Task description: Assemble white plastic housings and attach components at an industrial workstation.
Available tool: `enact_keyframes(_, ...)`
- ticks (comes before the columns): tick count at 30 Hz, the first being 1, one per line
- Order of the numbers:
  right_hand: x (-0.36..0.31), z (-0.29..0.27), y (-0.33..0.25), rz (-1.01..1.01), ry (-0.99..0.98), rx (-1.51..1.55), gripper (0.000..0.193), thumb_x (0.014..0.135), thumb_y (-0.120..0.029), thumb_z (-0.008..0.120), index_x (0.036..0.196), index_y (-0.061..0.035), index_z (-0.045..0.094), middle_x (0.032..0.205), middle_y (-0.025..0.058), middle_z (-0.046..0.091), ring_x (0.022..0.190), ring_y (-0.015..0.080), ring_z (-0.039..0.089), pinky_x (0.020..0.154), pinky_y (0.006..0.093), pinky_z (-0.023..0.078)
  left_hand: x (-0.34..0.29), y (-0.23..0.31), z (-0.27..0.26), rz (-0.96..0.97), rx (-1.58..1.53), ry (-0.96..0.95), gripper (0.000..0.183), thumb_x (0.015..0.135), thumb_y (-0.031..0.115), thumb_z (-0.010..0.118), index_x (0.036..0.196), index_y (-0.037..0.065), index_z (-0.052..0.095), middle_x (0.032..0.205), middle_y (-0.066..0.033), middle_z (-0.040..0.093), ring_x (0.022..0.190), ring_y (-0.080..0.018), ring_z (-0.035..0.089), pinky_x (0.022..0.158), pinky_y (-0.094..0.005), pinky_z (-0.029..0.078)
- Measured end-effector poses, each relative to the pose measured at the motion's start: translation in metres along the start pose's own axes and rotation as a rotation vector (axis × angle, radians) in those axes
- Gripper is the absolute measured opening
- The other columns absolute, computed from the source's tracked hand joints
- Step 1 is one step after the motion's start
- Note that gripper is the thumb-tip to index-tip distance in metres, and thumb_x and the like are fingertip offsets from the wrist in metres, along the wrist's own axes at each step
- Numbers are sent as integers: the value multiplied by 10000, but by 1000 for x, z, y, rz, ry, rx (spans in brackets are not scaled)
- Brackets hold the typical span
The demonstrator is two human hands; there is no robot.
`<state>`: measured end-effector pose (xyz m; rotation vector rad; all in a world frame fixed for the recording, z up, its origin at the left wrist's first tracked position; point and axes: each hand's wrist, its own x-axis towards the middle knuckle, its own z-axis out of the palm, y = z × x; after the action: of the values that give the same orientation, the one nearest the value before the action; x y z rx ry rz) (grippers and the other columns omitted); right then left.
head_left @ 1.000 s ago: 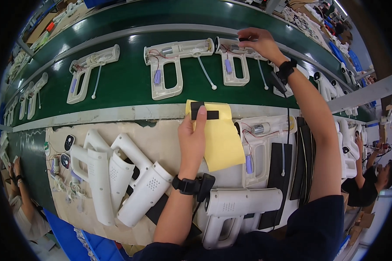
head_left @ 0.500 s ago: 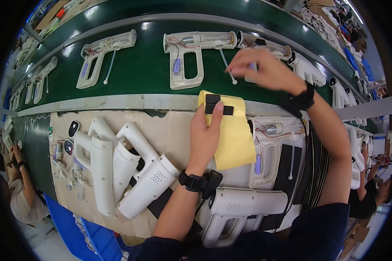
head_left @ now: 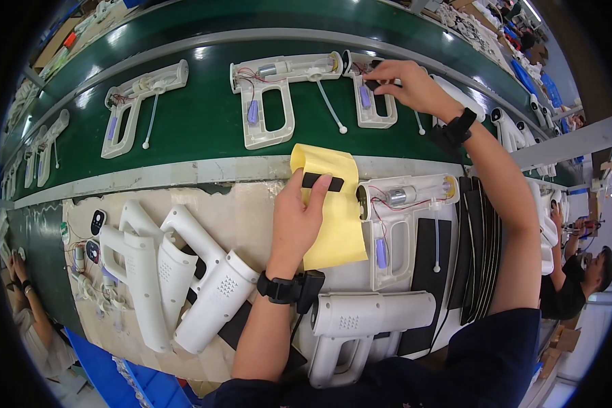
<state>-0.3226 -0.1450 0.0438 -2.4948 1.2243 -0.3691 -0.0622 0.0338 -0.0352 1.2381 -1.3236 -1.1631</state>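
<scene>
My left hand [head_left: 298, 221] grips a yellow backing sheet [head_left: 336, 234], its thumb pressing near a short black foam strip [head_left: 314, 181] stuck to the sheet's upper part. My right hand [head_left: 415, 87] is over the green belt, thumb and fingers pinching a small black foam pad [head_left: 374, 85]. Just below those fingertips lies an open white housing half [head_left: 377, 122] with a purple part inside; my hand covers some of it. Left of it on the belt is another open housing half [head_left: 270, 141] with a motor, red wires and a thin tube.
Closed white gun-shaped housings [head_left: 214, 299] lie on the cardboard at left, one more [head_left: 381, 313] near my body. An open housing half [head_left: 394, 272] sits right of the sheet, beside black foam strips [head_left: 479, 251]. A metal rail [head_left: 211, 170] edges the belt. Other people work on both sides.
My right hand has moved up and slightly right to the housing half on the belt. Fewer black pieces show on the yellow sheet. The view has shifted a little.
</scene>
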Motion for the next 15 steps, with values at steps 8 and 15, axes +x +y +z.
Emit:
enact_keyframes(8, -5, 18, 22, -258, 22, -423, 435, 750, 88, 566, 1144, -67, 668, 1167, 103, 621, 1113, 308, 562, 963, 383, 474, -3, 9, -4, -75, -115, 13, 281, 965, 247, 614, 1057, -19, 604, 870, -82, 687, 725, -123, 612, 643, -275, 484)
enact_keyframes(15, -14, 36, 40, -321, 30, -477, 579, 711, 108, 558, 1252, -95, 603, 1255, 113, 567, 1170, 312, 537, 986, 378, 465, 3, 8, -3, -96, -134, 38, 329, 953, 285, 625, 1055, -28, 610, 883, -137, 689, 728, -169, 633, 654, -301, 491)
